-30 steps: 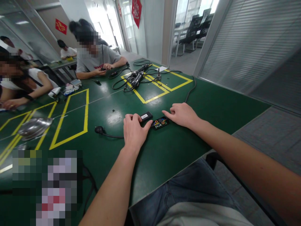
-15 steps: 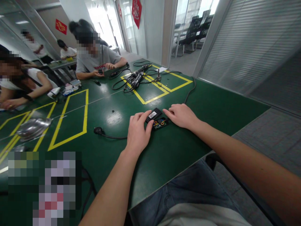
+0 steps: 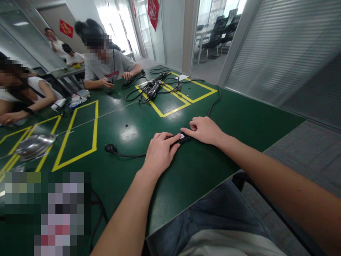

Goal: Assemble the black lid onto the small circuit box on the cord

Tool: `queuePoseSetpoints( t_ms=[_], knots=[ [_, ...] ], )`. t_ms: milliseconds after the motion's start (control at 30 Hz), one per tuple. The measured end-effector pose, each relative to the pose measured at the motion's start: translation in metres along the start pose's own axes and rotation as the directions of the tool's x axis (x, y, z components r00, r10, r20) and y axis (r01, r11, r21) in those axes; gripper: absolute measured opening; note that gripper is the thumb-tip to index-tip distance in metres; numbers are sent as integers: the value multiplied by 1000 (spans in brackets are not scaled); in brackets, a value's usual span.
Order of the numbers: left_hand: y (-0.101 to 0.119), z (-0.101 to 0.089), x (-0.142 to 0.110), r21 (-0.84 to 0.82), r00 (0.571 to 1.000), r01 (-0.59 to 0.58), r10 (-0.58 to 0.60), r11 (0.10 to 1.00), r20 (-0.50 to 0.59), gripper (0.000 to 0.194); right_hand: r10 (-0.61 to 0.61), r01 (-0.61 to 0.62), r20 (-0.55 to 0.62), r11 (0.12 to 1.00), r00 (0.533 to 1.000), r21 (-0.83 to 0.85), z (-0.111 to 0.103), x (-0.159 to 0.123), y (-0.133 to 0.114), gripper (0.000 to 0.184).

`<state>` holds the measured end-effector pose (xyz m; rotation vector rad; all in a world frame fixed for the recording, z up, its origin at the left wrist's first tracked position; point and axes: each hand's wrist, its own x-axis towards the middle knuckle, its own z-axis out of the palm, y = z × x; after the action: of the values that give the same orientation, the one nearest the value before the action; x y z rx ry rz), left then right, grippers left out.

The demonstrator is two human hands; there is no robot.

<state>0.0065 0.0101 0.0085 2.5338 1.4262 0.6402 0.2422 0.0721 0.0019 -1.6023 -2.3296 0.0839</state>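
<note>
A small black power adapter case [image 3: 184,140] lies flat on the green table, its black cover [image 3: 182,136] with a white label lying over the circuit board. My left hand [image 3: 160,151] grips the cover's left part, fingers on top and thumb along the near side. At the right end, my right hand [image 3: 206,131] presses on the case with its index finger stretched and the other fingers curled. From beneath my left hand a cord runs left to a black plug [image 3: 109,148]. Another black cord [image 3: 213,103] leads away behind my right hand. The circuit board is hidden now.
Several black-and-silver tools with tangled cords [image 3: 154,87] lie inside yellow tape outlines at the back. A small metal part [image 3: 178,85] stands beside them. Shiny metal dishware [image 3: 36,145] sits at left. Co-workers [image 3: 110,67] sit along the far and left sides. The table edge [image 3: 191,209] is near my lap.
My left hand has moved right with the cover and laid it over the open case, hiding the circuit board. My right hand has shifted slightly left onto the case's end.
</note>
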Motion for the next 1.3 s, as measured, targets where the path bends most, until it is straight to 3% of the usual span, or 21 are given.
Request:
queuePoseSetpoints(
  t_ms=[333, 567, 700, 800, 900, 967, 1067, 1200, 1300],
  knots=[
    [8, -3, 0, 80, 999, 5, -8, 997, 37, 41, 15, -15, -5, 999, 1000, 51, 0, 1, 2, 61],
    [5, 2, 3, -89, 997, 76, -74, 993, 19, 35, -13, 13, 1, 1000, 1000, -10, 1, -1, 2, 59],
    [3, 3, 5, -207, 987, 142, -154, 968, -43, 30, -35, 35, 6, 997, 999, -64, 3, -2, 1, 58],
    [-1, 2, 6, -206, 947, 264, -293, 942, -128, 23, -25, 27, 16, 997, 1000, -68, 3, -2, 0, 58],
    [-7, -1, 7, -124, 864, 457, -473, 881, -173, 11, -18, 20, 27, 997, 999, -74, 2, -2, 0, 60],
    [-10, -2, 6, -77, 830, 525, -530, 847, -171, 10, -16, 18, 36, 997, 999, -78, 1, -2, 0, 62],
    [-12, -2, 5, -22, 851, 492, -485, 871, -201, 11, -11, 15, 44, 996, 999, -89, 0, -1, -1, 64],
    [-8, -2, 2, 44, 873, 385, -348, 922, -343, 8, -8, 13, 47, 994, 999, -104, -1, -1, -3, 64],
    [-2, -5, 1, 143, 906, 361, -310, 921, -289, 25, -6, 11, 42, 993, 999, -118, -2, -2, -4, 64]
  ],
)
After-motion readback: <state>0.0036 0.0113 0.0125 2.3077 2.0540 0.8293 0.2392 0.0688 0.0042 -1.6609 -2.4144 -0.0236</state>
